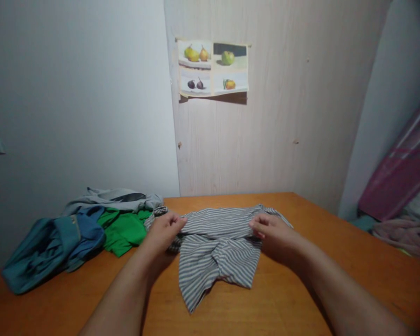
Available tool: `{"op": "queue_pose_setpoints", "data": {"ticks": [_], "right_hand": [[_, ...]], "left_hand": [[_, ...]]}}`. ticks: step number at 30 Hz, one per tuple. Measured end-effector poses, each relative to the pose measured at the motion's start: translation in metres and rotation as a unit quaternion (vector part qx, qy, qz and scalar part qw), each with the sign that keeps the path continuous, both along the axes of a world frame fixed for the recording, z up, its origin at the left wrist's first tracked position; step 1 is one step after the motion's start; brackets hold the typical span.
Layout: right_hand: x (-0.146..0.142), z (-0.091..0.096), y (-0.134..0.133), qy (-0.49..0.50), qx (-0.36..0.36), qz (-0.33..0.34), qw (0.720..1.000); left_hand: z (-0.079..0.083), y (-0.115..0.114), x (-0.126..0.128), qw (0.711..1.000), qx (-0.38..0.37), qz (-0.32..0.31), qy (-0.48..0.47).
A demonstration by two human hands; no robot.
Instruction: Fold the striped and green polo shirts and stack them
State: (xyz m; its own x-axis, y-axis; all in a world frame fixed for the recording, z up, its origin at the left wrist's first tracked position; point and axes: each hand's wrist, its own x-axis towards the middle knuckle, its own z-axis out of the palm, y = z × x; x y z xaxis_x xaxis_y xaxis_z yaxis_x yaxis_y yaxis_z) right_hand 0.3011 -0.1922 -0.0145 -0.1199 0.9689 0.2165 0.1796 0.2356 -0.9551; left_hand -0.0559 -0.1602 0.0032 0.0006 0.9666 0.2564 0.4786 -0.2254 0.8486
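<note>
A grey-and-white striped garment [219, 261] lies crumpled in the middle of the table, its lower edge spread toward me in two pointed flaps. I cannot tell exactly which kind of garment it is. My left hand [165, 229] is closed in a pinch on the cloth at its left side. At the right side, my right hand [271, 232] pinches the same cloth between thumb and fingers. Between the two hands the fabric stretches across in a band, with a fold below it. Some striped cloth shows beyond each hand, partly hidden by them.
Left of the garment, a pile holds a green cloth [124, 231], a blue-teal garment [49, 247] and a grey garment [115, 199]. The orange-brown table [283, 298] reaches a wall with a fruit picture sheet [213, 67]. A pinkish cloth heap [404, 235] is at the right.
</note>
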Motion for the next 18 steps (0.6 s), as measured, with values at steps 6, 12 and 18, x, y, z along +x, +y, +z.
{"op": "queue_pose_setpoints", "data": {"ticks": [6,12,18], "right_hand": [[-0.006,0.002,-0.016,-0.293,-0.010,0.163,0.942],[-0.011,0.001,-0.015,-0.228,0.002,0.124,0.966],[-0.016,0.011,-0.027,-0.339,0.022,0.180,0.923]], "left_hand": [[0.001,-0.036,0.020,0.957,-0.155,-0.237,0.065],[0.000,-0.038,0.025,0.929,-0.110,-0.211,0.283],[0.010,-0.055,0.039,0.904,-0.068,-0.240,0.347]]}}
